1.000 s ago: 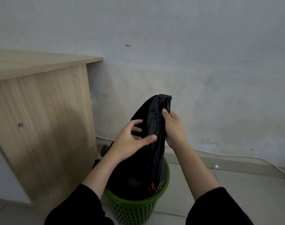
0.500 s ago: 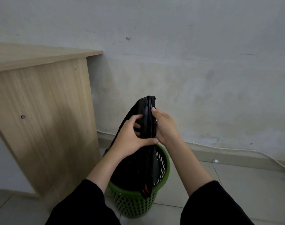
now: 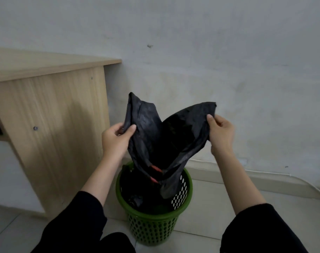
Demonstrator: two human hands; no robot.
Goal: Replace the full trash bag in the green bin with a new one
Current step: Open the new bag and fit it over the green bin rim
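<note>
So the black trash bag point(image 3: 161, 143) is in the middle of the frame, half pulled up out of the green bin point(image 3: 153, 229). Its top is spread into two flaps, one poking up toward the left and one stretched out to the right, and the bottom part hangs down inside the bin. There's a bit of red point(image 3: 155, 168) showing on the bag right above the bin's rim, can't tell what it is.

My left hand point(image 3: 115, 141) has its grip closed on the left flap, thumb pressed over the front of the plastic. My right hand point(image 3: 221, 134) is pinching the edge of the right flap, thumb on top, fingers curled behind it. Both hands are up above the bin, well apart from each other, with my black sleeves point(image 3: 77, 221) down at the bottom of the frame.

The bin is the round kind with holes all over, sitting on the tile floor point(image 3: 210, 212) at the bottom center. Just left of it is the wooden side panel of a desk point(image 3: 51, 125), its surface running off the left side of the frame. Behind everything is a plain scuffed wall point(image 3: 228, 52), with a thin white cable point(image 3: 265, 172) running along the base at the right.
</note>
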